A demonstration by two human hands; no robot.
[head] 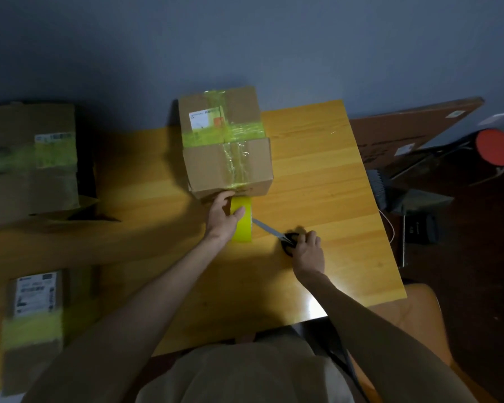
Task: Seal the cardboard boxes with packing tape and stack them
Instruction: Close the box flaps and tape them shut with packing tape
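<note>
A cardboard box [227,158] stands at the middle of the wooden table [326,175], wrapped with yellow-green tape across its top and down its near side. A yellow tape roll [243,225] sits just in front of the box, its strip running up to the box's lower edge. My left hand [223,218] grips the roll, thumb across its face, fingers near the box's bottom edge. My right hand [307,248] holds the black handles of scissors [269,229], whose blades point left toward the tape.
Two more taped boxes lie at the left: a larger box [32,161] at the back and a smaller box [34,321] near the front edge. Right of the table are a flat brown carton [405,132], a red stool [495,146] and a dustpan [390,193].
</note>
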